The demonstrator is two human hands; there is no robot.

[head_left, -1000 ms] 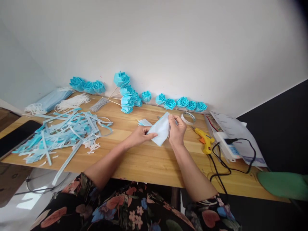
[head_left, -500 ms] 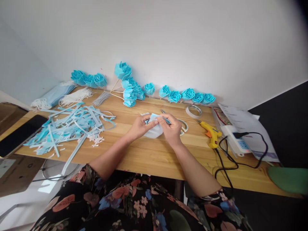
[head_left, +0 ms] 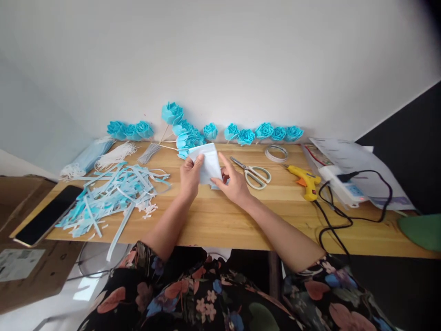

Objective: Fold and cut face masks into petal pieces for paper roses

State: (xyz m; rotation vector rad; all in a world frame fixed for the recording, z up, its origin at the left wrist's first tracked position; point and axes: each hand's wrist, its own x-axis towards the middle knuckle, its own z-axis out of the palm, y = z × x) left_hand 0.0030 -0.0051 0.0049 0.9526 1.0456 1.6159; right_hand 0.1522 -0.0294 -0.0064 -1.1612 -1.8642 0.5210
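A pale blue-white fabric piece (head_left: 208, 164), spread fairly flat, is pinched at its left side between the thumb and fingers of my left hand (head_left: 190, 177). My right hand (head_left: 236, 184) is at the fabric's lower right, its thumb touching the edge and its index finger stretched out apart from the thumb. Part of another blue piece shows under the fabric's bottom edge. White-handled scissors (head_left: 253, 174) lie on the wooden table (head_left: 220, 225) just right of my right hand. Behind the fabric rest blue fabric flowers (head_left: 188, 133) on thin sticks.
Cut blue and white strips (head_left: 113, 195) are heaped at the left beside a phone (head_left: 48, 215). A tape roll (head_left: 276, 153), a yellow glue gun (head_left: 305, 180) and a power strip (head_left: 344, 188) with black cables occupy the right. More flowers (head_left: 264, 131) line the wall.
The fabric, earlier bunched between both hands, is now held up flatter by my left hand. My right hand's fingers have spread and the scissors are uncovered. The camera view has shifted slightly.
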